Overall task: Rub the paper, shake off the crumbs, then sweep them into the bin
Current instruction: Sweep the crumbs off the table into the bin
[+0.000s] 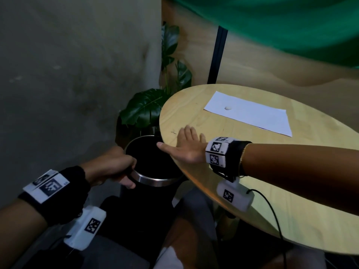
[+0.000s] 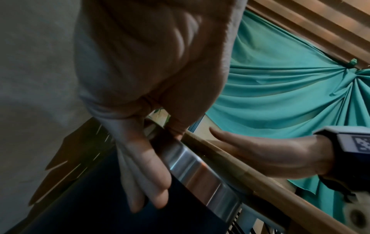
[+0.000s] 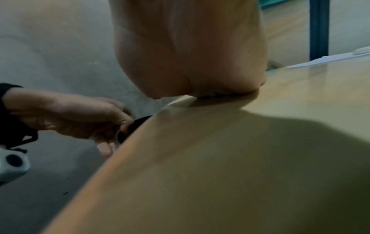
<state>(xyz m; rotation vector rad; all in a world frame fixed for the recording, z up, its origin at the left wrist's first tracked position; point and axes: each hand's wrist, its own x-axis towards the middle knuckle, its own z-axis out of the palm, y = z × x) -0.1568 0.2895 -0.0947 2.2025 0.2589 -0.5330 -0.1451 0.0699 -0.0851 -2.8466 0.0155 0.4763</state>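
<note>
A black bin [image 1: 153, 183] with a steel rim [image 2: 200, 174] stands just under the left edge of the round wooden table [image 1: 272, 191]. My left hand [image 1: 116, 167] grips that rim, thumb inside and fingers [image 2: 148, 182] down the outer wall. My right hand [image 1: 186, 146] lies flat on the table at its left edge, fingers straight, thumb over the bin's mouth. A white sheet of paper [image 1: 250, 113] lies further back on the table with a small white eraser [image 1: 228, 108] on it. A few dark crumbs [image 1: 172, 131] sit near the table edge beyond my right fingers.
A leafy potted plant [image 1: 147, 107] stands behind the bin against the grey wall. A black post [image 1: 217, 55] and green cloth [image 1: 281, 22] rise behind the table. Black cables hang from both wrist cameras. My knees are under the table's near side.
</note>
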